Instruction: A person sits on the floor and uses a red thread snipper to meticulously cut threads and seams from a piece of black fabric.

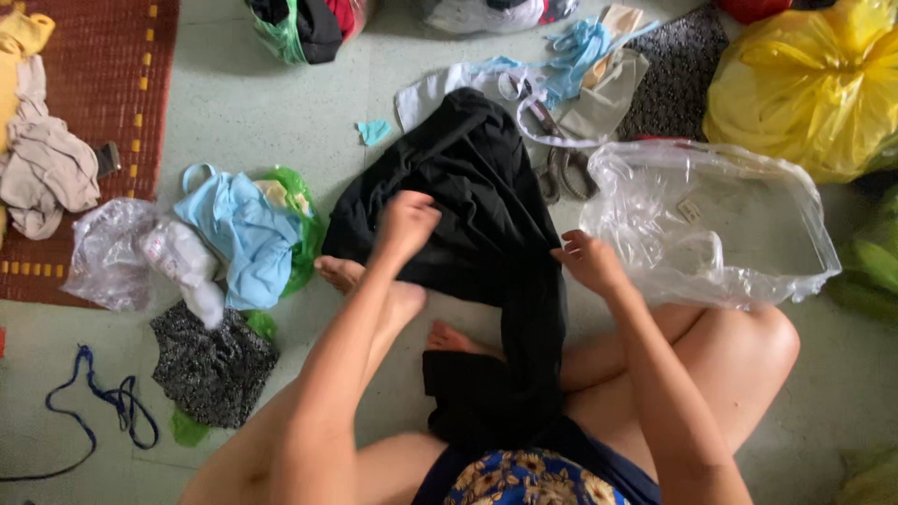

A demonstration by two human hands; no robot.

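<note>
left hand [404,224] clenched on black garment [486,234] | right hand [589,262] pinching its edge | risk: cloth snagging clear bag [730,224] beside right hand

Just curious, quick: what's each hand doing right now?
Left hand: closed on the black garment.
Right hand: pinching the black garment's edge.

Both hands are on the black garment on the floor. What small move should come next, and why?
Probably fold the far part toward the body. The black garment lies bunched and crooked on the floor, the left hand pinching its middle and the right hand gripping its right edge. The clear bag lies open just beside it.
</note>
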